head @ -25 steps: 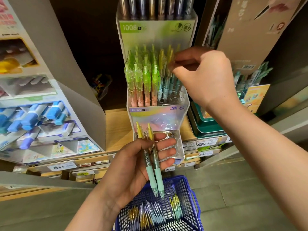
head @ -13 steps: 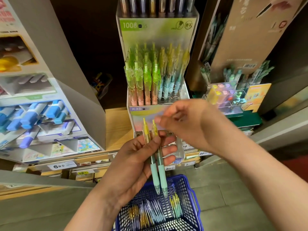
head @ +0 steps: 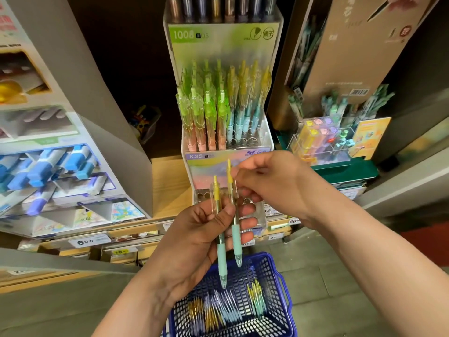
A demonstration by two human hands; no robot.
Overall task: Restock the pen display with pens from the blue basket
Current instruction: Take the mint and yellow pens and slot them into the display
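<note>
Head view: left hand (head: 194, 239) grips a mint-grip pen (head: 221, 261) under its thumb; right hand (head: 274, 186) pinches the top of a second pen (head: 235, 242) just beside it; both hang above the blue basket (head: 286, 295), before the pen display (head: 226, 154).

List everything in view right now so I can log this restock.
held pens: two, yellow tops and mint sleeves, in front of the stand
display pens: many, green at left and yellow at right, upright in the stand
clear stand: one, some front rings empty
blue basket: one, below the hands
basket pens: several bunches, gold, lilac and yellow-mint, on the basket floor
marker display: one, blue markers, far left
price tag: one, white, left shelf edge
left grip: holds the pens
right grip: pinches one pen's top
</note>
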